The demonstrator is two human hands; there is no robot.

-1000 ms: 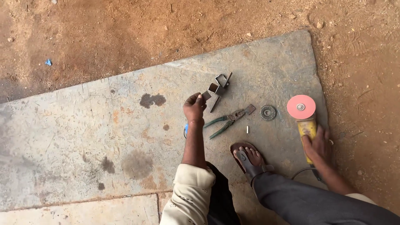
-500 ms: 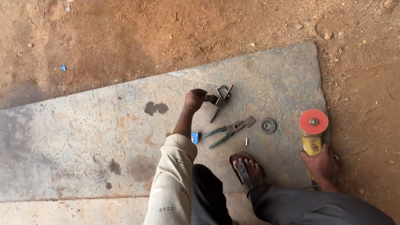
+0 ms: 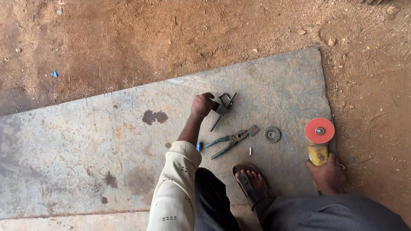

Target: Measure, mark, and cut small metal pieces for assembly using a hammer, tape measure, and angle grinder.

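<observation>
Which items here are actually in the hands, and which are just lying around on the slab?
In hand:
left hand gripping the small metal bracket piece
right hand holding the yellow angle grinder with its red disc

Lying about:
green-handled pliers
round wire wheel
small white stub
blue scrap on the dirt

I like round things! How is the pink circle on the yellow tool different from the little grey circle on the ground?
The pink disc is bigger and smooth; the grey ring is smaller with a ridged rim. The pink disc is fixed on the yellow grinder, which the right hand holds; the grey ring lies loose on the metal sheet, beside the pliers. Both are round and face up.
</observation>
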